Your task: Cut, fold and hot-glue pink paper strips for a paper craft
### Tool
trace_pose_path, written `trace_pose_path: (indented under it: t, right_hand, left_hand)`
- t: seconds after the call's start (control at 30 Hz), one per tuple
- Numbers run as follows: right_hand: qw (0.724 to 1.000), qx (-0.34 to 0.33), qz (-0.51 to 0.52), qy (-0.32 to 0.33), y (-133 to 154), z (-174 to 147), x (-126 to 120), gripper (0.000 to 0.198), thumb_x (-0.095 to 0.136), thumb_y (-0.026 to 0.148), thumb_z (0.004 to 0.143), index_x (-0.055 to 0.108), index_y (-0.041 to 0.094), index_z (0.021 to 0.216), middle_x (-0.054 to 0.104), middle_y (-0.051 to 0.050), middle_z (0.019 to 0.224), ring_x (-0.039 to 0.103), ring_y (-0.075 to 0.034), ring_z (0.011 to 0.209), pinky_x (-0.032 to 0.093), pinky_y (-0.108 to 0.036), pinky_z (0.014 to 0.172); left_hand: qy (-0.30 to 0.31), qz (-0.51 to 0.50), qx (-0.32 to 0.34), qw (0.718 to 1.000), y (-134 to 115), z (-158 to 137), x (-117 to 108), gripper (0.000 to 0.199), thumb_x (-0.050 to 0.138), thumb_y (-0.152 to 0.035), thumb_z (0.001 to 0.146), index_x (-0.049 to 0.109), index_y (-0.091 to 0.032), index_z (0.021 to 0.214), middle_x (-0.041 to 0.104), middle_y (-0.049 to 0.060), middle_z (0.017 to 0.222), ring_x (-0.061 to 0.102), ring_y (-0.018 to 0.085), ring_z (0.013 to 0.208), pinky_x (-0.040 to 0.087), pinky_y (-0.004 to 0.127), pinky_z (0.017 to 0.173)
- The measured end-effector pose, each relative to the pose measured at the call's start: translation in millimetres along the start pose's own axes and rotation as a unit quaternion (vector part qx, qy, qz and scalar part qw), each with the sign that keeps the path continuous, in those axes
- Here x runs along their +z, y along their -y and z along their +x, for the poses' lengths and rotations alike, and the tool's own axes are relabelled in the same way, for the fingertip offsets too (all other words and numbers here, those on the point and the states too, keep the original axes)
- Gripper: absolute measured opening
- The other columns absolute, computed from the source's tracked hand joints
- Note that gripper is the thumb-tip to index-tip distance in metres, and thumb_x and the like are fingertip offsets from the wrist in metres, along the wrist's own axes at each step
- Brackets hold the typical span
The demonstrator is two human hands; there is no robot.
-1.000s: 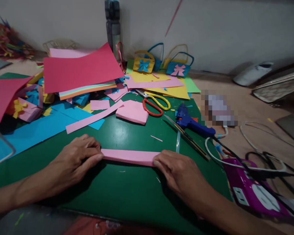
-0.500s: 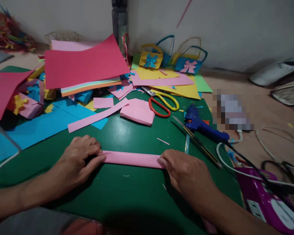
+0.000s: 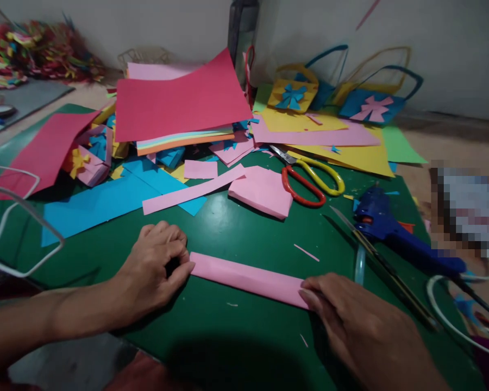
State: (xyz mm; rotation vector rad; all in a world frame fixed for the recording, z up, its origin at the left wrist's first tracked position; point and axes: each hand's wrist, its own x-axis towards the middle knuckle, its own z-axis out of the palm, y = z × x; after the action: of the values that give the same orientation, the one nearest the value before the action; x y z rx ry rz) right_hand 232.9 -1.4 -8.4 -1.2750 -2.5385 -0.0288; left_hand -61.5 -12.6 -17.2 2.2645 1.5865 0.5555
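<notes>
A folded pink paper strip (image 3: 248, 279) stretches between my hands, low over the green tabletop. My left hand (image 3: 158, 266) pinches its left end between thumb and curled fingers. At the other end, my right hand (image 3: 350, 315) grips the strip with thumb and fingertips. Just beyond lie a folded pink paper piece (image 3: 263, 190) and a longer loose pink strip (image 3: 191, 190). Scissors (image 3: 309, 176) with one red and one yellow handle rest beside the folded piece. A narrow-bladed cutting tool (image 3: 387, 271), its exact kind unclear, lies past my right hand.
A blue glue gun (image 3: 407, 244) with a cord sits at the right. Stacked coloured paper (image 3: 179, 108) topped by a red sheet stands at the back. Small paper bags (image 3: 293, 95) with bows line the wall. A white wire frame (image 3: 28, 266) is at the left.
The camera view has turned left, so the things appear farther right. The strip now slants down toward my right hand; both hands still hold its ends.
</notes>
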Motion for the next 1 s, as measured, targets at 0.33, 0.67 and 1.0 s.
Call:
trace_pose_path:
  t: [0.33,0.67,1.0]
  right_hand:
    - [1.000,-0.005,0.017,0.018,-0.9,-2.9,2.6,0.033,0.036,0.029,0.094,0.055,0.021,0.068,0.054,-0.001,0.057,0.055,-0.014,0.051,0.039,-0.026,0.049]
    - [0.993,0.023,0.105,0.057,-7.5,-2.5,-7.0,0.032,0.037,0.034,0.094,0.056,0.022,0.072,0.060,0.000,0.061,0.059,-0.013,0.053,0.043,-0.025,0.048]
    - [0.997,0.033,0.051,0.045,-2.3,-2.5,-3.3,0.032,0.037,0.030,0.094,0.055,0.022,0.069,0.060,-0.001,0.060,0.060,-0.014,0.052,0.043,-0.026,0.049]
  left_hand:
    - [0.024,-0.071,0.000,0.997,-5.3,-0.5,-4.6,0.013,0.051,-0.029,0.088,0.058,-0.020,0.081,0.056,0.003,0.090,0.050,0.019,0.088,0.033,0.038,0.081]
    - [0.015,-0.009,0.020,1.000,-4.4,0.8,0.8,0.022,0.050,-0.027,0.089,0.055,-0.017,0.070,0.054,0.005,0.090,0.047,0.019,0.086,0.033,0.040,0.079]
    - [0.022,0.015,0.004,1.000,-6.4,3.6,1.6,0.025,0.043,-0.025,0.090,0.052,-0.017,0.069,0.052,0.004,0.080,0.044,0.018,0.078,0.031,0.038,0.072]
